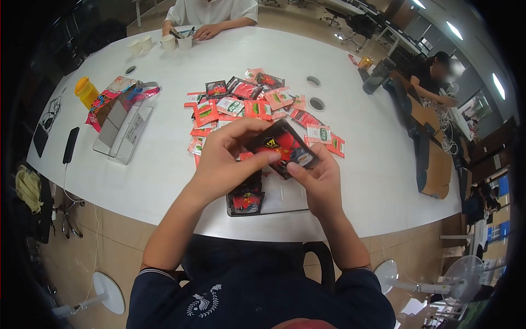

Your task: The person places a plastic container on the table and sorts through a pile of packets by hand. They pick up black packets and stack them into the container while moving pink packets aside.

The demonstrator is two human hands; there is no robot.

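Observation:
My left hand point(227, 156) and my right hand point(322, 178) are both closed on a black and red sachet point(290, 143), tilted above the table. Both thumbs press on its printed front. Below my hands lies a shallow dark-rimmed tray point(274, 213), partly hidden by them. More black and red sachets point(246, 202) rest at its left side. Just beyond my hands spreads a loose pile of red and white sachets point(257, 108), with several black ones point(216, 89) among them.
At left stand a grey and white box-like stand point(127, 129), a colourful snack bag point(107, 101) and a yellow bottle point(86, 92). A phone point(70, 145) lies nearby. Across the table a person point(213, 19) touches paper cups point(185, 41). Cardboard point(433, 159) sits along the right edge.

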